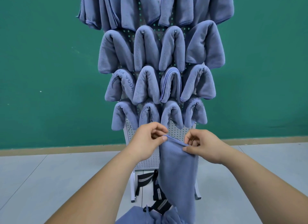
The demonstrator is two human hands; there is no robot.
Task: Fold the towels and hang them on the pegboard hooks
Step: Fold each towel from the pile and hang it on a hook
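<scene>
A blue towel hangs lengthwise in front of the lower part of the white pegboard. My left hand pinches its top left corner between thumb and fingers. My right hand pinches the top right corner, so the top hem runs taut between both hands. Several folded blue towels hang in rows on the pegboard hooks above my hands; the lowest row is just above my fingers. More blue towel cloth lies bunched at the bottom edge of the view.
The pegboard stands on white legs on a grey floor, in front of a green wall. A black bag with striped straps sits by the stand's base, behind the held towel.
</scene>
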